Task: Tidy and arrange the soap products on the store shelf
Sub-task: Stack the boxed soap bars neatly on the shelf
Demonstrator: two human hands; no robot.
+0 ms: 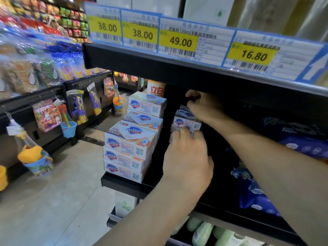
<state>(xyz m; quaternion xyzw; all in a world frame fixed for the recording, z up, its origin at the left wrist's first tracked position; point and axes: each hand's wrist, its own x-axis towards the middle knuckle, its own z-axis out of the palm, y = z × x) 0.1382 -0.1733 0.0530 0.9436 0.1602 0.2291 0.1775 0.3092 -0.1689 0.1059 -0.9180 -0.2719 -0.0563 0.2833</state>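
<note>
White-and-blue soap boxes are what you're working on, and you're mid-stack right now: both arms reach under the upper shelf (pixel 177 68) into the dark bay. Your left hand (pixel 188 157) sits at the front of the inner stack of soap boxes (pixel 186 122), fingers curled against its lower box, steadying it (the fingertips themselves are blurred, so how firm the hold is I can't say). Your right hand (pixel 202 106), up at twelve o'clock from the left one, is closed in a pinch on the topmost box, just beneath the upper shelf.

At nine o'clock from your hands stands the outer pile of soap boxes (pixel 131 139) at the shelf end, several high, with its upper boxes twisted off square. At three o'clock lie blue packs (pixel 255 197), apart from the soap.

My read: this is the squaring-up step on the inner stack. Next move calls for seating that top box flush with the ones below, labels facing forward, then turning to the crooked outer pile. Watch the clearance overhead; it looks tight.
</note>
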